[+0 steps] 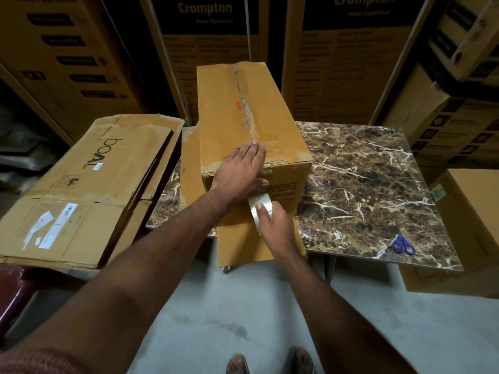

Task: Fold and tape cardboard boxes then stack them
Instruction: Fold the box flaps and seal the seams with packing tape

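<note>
Tall printed brown cardboard cartons [348, 58] wall in the back of the scene, and in front of them stands the brown marble-patterned table [364, 179]. To its left lies a flattened tan cardboard box with dark lettering [89, 184]; a plain tan carton [469, 220] stands at the right. The thing being worked on, a long brown cardboard box with a taped centre seam [243, 122], lies on the left part of the table with its long axis running away from the person, its near end at the table's front edge and a loose flap hanging down below it. The left hand [237, 168] lies flat, fingers straight, pressing the top near edge by the seam, thumb over the end face. Just below and nearer the body, the right hand [275, 225] grips a roll of clear packing tape [260, 211] against that end face, thumb on the roll. Judging by this, the tape would run from the near end along the seam, away from the person. Small blue-handled scissors [403, 245] lie untouched at the table's front right corner, nearer the right hand.
</note>
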A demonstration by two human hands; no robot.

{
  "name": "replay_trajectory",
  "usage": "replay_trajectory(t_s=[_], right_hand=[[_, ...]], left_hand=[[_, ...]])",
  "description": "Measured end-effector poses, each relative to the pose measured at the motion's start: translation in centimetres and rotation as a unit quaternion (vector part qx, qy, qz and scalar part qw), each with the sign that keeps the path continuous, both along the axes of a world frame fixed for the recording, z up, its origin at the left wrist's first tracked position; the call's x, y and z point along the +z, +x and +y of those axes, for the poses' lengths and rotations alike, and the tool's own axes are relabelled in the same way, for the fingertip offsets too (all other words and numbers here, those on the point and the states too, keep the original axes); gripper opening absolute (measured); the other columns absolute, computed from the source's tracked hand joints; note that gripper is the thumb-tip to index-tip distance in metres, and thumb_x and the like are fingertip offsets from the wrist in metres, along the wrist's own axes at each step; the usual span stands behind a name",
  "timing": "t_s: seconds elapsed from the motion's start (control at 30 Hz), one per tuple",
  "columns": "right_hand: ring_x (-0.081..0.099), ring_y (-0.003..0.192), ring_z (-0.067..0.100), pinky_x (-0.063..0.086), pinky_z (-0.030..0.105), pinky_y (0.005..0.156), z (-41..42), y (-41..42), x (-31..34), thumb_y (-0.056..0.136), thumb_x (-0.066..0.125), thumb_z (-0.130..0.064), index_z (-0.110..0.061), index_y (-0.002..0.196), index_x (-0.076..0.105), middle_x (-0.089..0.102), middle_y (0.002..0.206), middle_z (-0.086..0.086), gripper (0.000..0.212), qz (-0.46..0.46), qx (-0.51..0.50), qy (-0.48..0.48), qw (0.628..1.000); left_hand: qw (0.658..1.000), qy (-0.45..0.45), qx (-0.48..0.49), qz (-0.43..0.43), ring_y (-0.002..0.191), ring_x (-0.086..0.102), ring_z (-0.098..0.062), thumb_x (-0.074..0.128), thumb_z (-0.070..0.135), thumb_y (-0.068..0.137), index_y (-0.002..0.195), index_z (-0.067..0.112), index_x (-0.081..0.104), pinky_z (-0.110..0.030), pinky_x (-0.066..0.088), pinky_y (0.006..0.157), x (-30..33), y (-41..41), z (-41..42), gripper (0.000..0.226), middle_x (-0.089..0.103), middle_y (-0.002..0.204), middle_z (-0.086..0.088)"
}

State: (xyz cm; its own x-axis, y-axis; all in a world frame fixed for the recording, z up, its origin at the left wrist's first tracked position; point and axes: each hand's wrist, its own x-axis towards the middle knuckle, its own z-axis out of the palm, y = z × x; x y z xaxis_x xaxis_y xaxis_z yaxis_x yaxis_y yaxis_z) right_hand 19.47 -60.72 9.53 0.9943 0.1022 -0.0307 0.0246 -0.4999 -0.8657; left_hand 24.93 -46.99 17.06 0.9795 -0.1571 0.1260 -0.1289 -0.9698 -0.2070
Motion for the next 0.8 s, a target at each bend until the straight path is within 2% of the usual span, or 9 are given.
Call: replay_trajectory(t_s=[0.1,0.33,0.43,0.5,0.63,0.73,0.8], right_hand=[[0.063,0.080,0.031,0.051,0.041,0.068,1.0,0.1,0.4,0.102,0.052,-0.043,-0.006,0.096,0.061,0.067,0.087,0.011,0.038,0.018,-0.026,0.004,0.999],[0.059,0.078,0.028,0.040,0.032,0.065,2.2,0.8,1.2,0.103,0.050,-0.040,-0.008,0.094,0.059,0.064,0.086,0.008,0.034,0.037,-0.048,-0.019,0.998],[0.064,0.084,0.032,0.046,0.034,0.066,2.4,1.1,0.8,0.103,0.050,-0.043,-0.007,0.098,0.061,0.069,0.092,0.013,0.038,0.044,-0.053,-0.025,0.997],[0.063,0.083,0.031,0.042,0.032,0.065,2.3,1.0,0.6,0.103,0.050,-0.042,-0.006,0.101,0.061,0.069,0.094,0.013,0.038,0.051,-0.051,-0.033,0.997],[0.062,0.082,0.029,0.038,0.030,0.065,2.0,0.6,0.4,0.103,0.051,-0.041,-0.006,0.103,0.061,0.069,0.095,0.013,0.037,0.048,-0.050,-0.032,0.997],[0.062,0.081,0.027,0.039,0.028,0.065,2.3,0.1,-0.2,0.103,0.051,-0.039,-0.007,0.106,0.060,0.066,0.091,0.008,0.034,0.064,-0.043,-0.028,0.997],[0.058,0.075,0.021,0.037,0.026,0.061,2.4,0.4,-0.2,0.104,0.050,-0.038,-0.008,0.109,0.058,0.063,0.090,0.005,0.032,0.070,-0.027,-0.027,0.997]], left_hand=[[1.000,-0.006,-0.012,0.011,0.153,0.016,-0.027,0.054,0.054,0.096,0.158,0.009,0.013,-0.039,0.013,0.123,0.1,-0.2,0.4,0.087,0.015,0.166,-0.013],[1.000,-0.008,-0.017,-0.001,0.151,0.022,-0.027,0.055,0.049,0.096,0.158,0.010,0.018,-0.040,0.019,0.122,-0.2,-0.1,0.7,0.082,0.021,0.165,-0.013],[1.000,0.010,-0.017,0.000,0.152,0.021,-0.028,0.051,0.051,0.097,0.158,0.008,0.015,-0.040,0.018,0.122,-0.1,0.3,0.8,0.082,0.019,0.165,-0.014],[0.999,0.042,-0.012,-0.015,0.151,0.022,-0.030,0.051,0.054,0.096,0.157,0.006,0.013,-0.042,0.022,0.121,-0.4,0.0,0.5,0.086,0.020,0.164,-0.017],[0.986,0.147,-0.001,-0.076,0.141,0.037,-0.031,0.062,0.062,0.085,0.155,0.005,0.005,-0.047,0.039,0.110,-1.9,-1.6,0.5,0.106,0.029,0.159,-0.015],[0.990,0.125,0.006,-0.068,0.138,0.039,-0.029,0.066,0.055,0.086,0.155,0.010,0.008,-0.047,0.039,0.109,-3.1,-2.4,0.3,0.101,0.034,0.157,-0.012],[0.993,0.082,0.004,-0.086,0.137,0.042,-0.028,0.067,0.045,0.089,0.155,0.014,0.020,-0.046,0.038,0.109,-2.8,-1.9,0.4,0.087,0.039,0.156,-0.010]])
